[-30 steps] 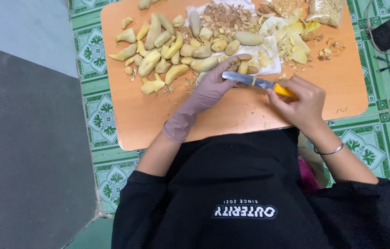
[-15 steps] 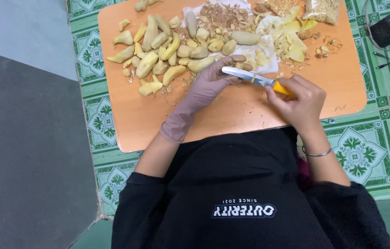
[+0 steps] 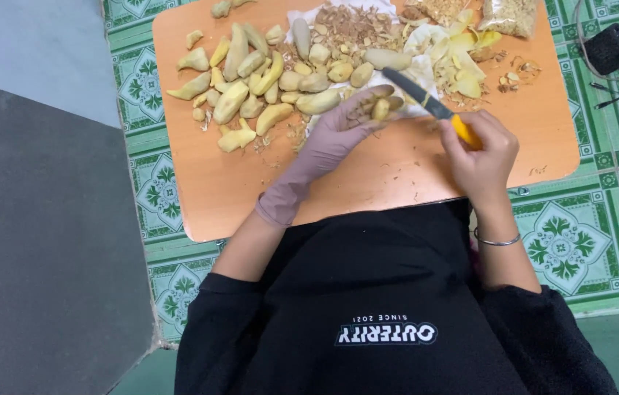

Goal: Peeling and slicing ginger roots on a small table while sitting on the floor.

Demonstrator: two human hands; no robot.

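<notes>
Head view: left hand [image 3: 335,135] in a mauve glove, fingers curled around a small knobbly yellow ginger piece [image 3: 380,109] over the orange wooden board [image 3: 368,175]—light, firm, likely slippery, best pinched at its ends; bare right hand [image 3: 479,150] fisted on a yellow-handled knife [image 3: 434,110].

Gloved left hand [image 3: 339,128] holds ginger [image 3: 380,108] (knife [image 3: 430,107] right).

The gloved left hand [image 3: 339,128] reaches forward with fingers curled and palm up, while the bare right hand [image 3: 481,150], wrist bent and braceleted, is closed in a fist just right of it, both forearms extended.
</notes>
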